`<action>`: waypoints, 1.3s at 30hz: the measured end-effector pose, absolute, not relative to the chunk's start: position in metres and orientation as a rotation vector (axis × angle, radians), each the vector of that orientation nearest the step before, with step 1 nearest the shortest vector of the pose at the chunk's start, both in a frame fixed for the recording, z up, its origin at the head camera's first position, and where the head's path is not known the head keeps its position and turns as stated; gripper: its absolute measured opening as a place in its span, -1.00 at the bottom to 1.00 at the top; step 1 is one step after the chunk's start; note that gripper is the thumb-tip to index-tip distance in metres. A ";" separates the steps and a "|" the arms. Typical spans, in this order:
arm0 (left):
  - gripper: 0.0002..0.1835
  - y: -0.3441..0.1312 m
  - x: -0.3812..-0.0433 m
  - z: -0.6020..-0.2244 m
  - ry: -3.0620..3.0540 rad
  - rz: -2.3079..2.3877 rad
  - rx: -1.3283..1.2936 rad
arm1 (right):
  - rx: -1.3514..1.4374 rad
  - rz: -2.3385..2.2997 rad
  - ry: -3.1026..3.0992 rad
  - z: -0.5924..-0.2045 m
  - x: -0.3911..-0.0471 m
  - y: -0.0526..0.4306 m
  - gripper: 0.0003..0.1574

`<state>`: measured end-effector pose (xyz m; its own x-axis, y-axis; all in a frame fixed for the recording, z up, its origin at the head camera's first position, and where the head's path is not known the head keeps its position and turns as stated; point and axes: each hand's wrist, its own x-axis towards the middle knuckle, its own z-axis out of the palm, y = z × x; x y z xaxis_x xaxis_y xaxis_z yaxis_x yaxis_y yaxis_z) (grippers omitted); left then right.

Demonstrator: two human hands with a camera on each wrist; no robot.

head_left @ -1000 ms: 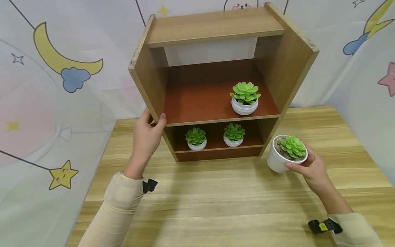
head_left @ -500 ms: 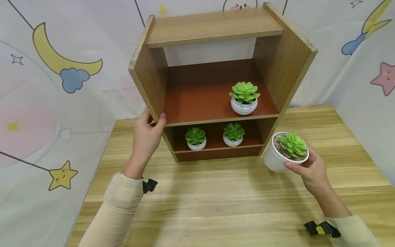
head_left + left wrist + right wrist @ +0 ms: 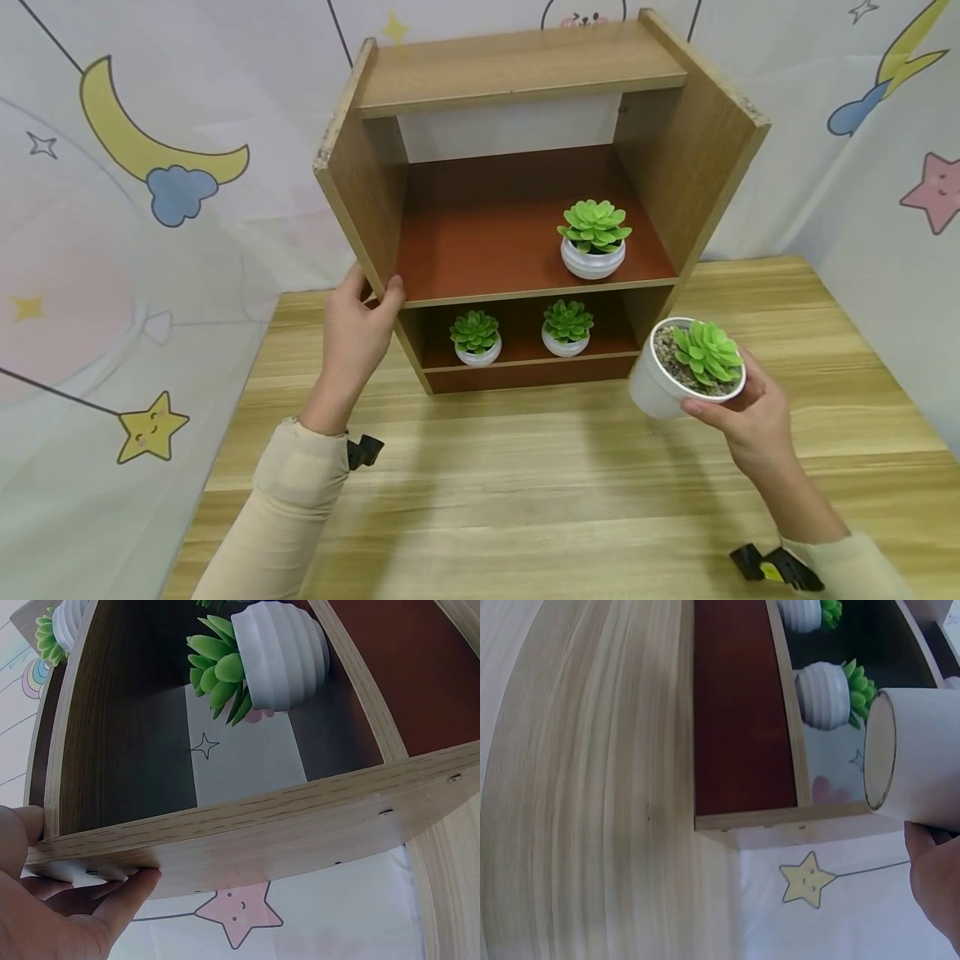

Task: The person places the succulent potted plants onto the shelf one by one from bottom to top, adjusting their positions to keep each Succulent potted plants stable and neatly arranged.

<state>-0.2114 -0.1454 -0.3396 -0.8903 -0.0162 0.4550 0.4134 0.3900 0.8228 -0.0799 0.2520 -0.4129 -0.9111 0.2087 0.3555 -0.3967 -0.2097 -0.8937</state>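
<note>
My left hand (image 3: 360, 333) grips the left side panel of a wooden shelf unit (image 3: 510, 92), thumb on the inner edge at the middle shelf and fingers behind the panel. In the left wrist view the fingers (image 3: 127, 900) lie against the panel's outer face. My right hand (image 3: 753, 417) holds a white plant pot (image 3: 660, 385) with a green succulent (image 3: 708, 354) and gravel, thumb at the rim. The pot is tilted, in front of the unit's lower right corner. Its flat underside (image 3: 880, 750) shows in the right wrist view, raised off the table.
One small potted succulent (image 3: 593, 250) stands on the middle shelf at the right. Two more, a left one (image 3: 478, 346) and a right one (image 3: 567, 333), stand on the low shelf. The unit stands on a wood-grain table (image 3: 510, 500) before a printed cloth backdrop (image 3: 225, 100).
My right hand has lifted the white pot slightly and brought it leftward, nearer the unit, tilting it more. The left hand stays on the panel.
</note>
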 end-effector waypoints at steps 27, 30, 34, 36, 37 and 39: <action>-0.76 -0.145 -0.209 -0.339 -2.257 -1.515 -0.355 | 0.199 2.174 -1.400 -0.383 -0.072 0.203 0.01; -0.75 -0.145 -0.209 -0.339 -2.258 -1.511 -0.352 | 0.210 2.181 -1.397 -0.380 -0.072 0.199 0.00; -0.74 -0.144 -0.210 -0.339 -2.262 -1.515 -0.353 | 0.213 2.191 -1.399 -0.374 -0.070 0.192 -0.01; -0.75 -0.144 -0.210 -0.338 -2.261 -1.518 -0.354 | 0.218 2.183 -1.405 -0.370 -0.070 0.189 -0.01; -0.75 -0.144 -0.210 -0.339 -2.262 -1.520 -0.353 | 0.215 2.174 -1.414 -0.368 -0.070 0.187 -0.01; -0.76 -0.144 -0.210 -0.339 -2.262 -1.520 -0.350 | 0.223 2.152 -1.430 -0.364 -0.071 0.182 -0.01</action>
<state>-0.2100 -0.1442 -0.3387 -0.8922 -0.0103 0.4516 0.4142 0.3801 0.8270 -0.0714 0.1824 -0.3643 -0.8400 0.3442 0.4195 -0.5201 -0.2899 -0.8034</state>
